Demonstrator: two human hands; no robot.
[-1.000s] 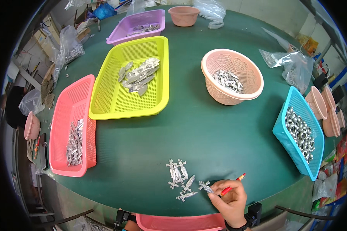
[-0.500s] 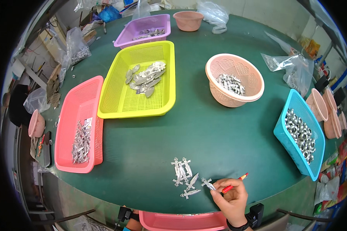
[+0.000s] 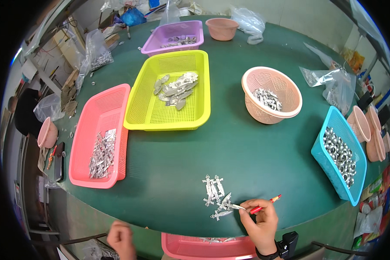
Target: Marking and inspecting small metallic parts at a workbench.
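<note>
My right hand is closed over the table's near edge, with a small silver dagger-shaped metal piece pinched between thumb and forefinger. A red pen-like tool also sits in its fingers, its yellow-banded end pointing up and right. The piece's hilt end overlaps a small group of similar dagger-shaped pieces lying on the green table. My left hand is off the table's edge at lower left; its fingers look curled but are blurred, and no object shows in it.
Below the table's near edge is a pink basket with silver pieces inside. Around the green table stand another pink basket, a yellow-green basket, a peach bowl, a blue basket of rings and a purple basket.
My left hand has come up from beside the lower pink basket and moved left. The dagger piece in my right hand has turned and now meets the group. The whole view has shifted slightly.
</note>
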